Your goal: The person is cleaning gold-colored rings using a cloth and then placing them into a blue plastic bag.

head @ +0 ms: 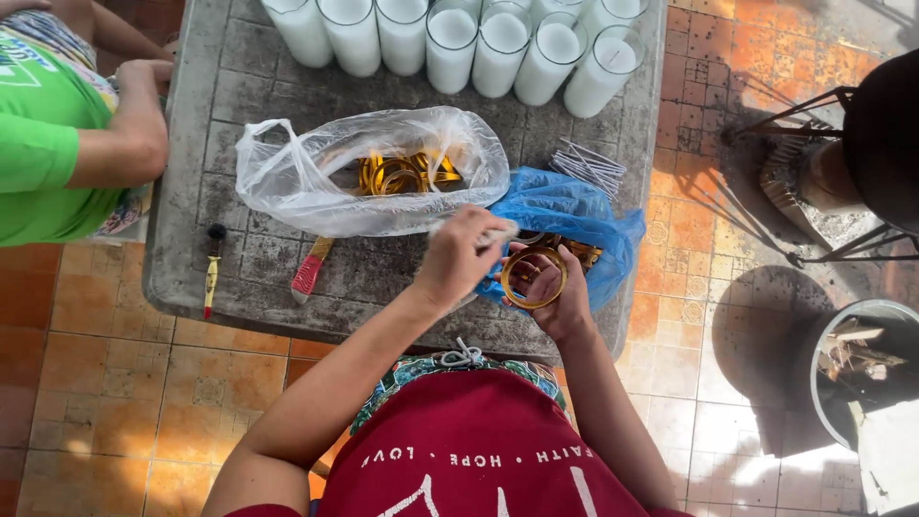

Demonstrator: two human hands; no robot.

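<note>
Table [249, 287] of stained grey stone on orange tiled floor [115, 383]

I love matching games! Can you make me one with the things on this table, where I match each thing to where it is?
Things:
1. gold ring
2. white candles
3. clear plastic bag
4. blue plastic bag

Places:
A. in a row at the table's far edge
B. under the hands, on the right side of the table
C. held in the right hand
D. in the middle of the table, with gold rings inside

Pairs: 1-C, 2-A, 3-D, 4-B
</note>
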